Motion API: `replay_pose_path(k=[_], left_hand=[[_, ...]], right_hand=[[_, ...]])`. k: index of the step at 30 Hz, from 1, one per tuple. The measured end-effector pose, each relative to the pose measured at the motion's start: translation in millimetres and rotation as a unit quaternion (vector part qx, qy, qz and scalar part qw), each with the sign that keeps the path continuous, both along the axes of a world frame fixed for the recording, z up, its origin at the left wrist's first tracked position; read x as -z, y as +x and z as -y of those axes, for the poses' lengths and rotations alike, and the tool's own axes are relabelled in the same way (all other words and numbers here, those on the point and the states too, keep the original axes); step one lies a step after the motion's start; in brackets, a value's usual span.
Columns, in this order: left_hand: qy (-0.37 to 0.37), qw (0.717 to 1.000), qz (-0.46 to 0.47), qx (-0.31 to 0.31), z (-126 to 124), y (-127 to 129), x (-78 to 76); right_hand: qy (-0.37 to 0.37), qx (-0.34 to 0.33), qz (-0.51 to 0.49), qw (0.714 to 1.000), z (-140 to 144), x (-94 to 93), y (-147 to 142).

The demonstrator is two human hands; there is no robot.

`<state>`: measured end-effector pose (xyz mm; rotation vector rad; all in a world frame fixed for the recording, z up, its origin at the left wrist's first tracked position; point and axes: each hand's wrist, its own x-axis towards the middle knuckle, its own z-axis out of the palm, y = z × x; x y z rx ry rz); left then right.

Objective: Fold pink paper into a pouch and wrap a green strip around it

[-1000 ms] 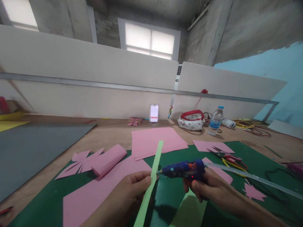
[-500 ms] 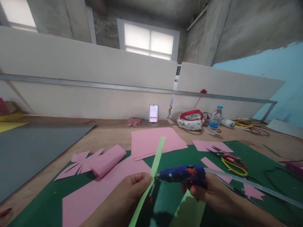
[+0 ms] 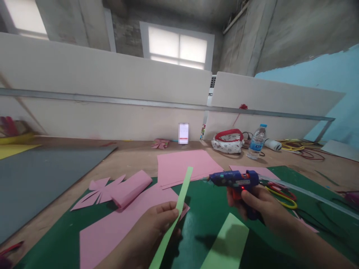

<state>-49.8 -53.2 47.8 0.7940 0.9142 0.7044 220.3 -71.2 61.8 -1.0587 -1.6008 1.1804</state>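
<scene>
My left hand (image 3: 153, 231) pinches a long light-green paper strip (image 3: 183, 188), which rises slanted above the green cutting mat (image 3: 209, 209). My right hand (image 3: 256, 203) grips a blue hot glue gun (image 3: 232, 179) with a red lit indicator. Its nozzle points left, and a clear glue stick (image 3: 314, 194) trails out of its back toward the right. The nozzle is well to the right of the strip, not touching it. A wider light-green paper piece (image 3: 227, 243) lies on the mat under my hands.
Pink paper sheets (image 3: 185, 166), a rolled pink piece (image 3: 131, 188) and a pink cut-out (image 3: 97, 190) lie on the mat and wooden table. Scissors (image 3: 280, 190) with yellow and red handles lie at right. Farther back stand a water bottle (image 3: 256, 142), a pouch (image 3: 228, 141) and cables (image 3: 301, 147). A grey sheet (image 3: 33, 175) lies at left.
The glue gun has moved right and up, away from the green strip where its nozzle had been touching. My left hand still holds the strip in about the same place.
</scene>
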Motion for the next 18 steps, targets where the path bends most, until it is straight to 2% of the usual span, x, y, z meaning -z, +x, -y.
replay_pose_path(k=[3,9,18], left_hand=[[0.004,1.0,0.01,-0.005,0.4,0.6,-0.2],[0.01,1.0,0.008,-0.021,2.0,1.5,-2.3],[0.02,0.999,0.027,-0.001,2.8,1.5,-7.2]], right_hand=[[-0.017,0.007,-0.032,0.999,-1.7,1.5,1.5],[-0.024,-0.005,-0.027,0.999,-2.4,6.0,1.9],[-0.028,-0.033,-0.032,0.999,-0.9,6.3,1.0]])
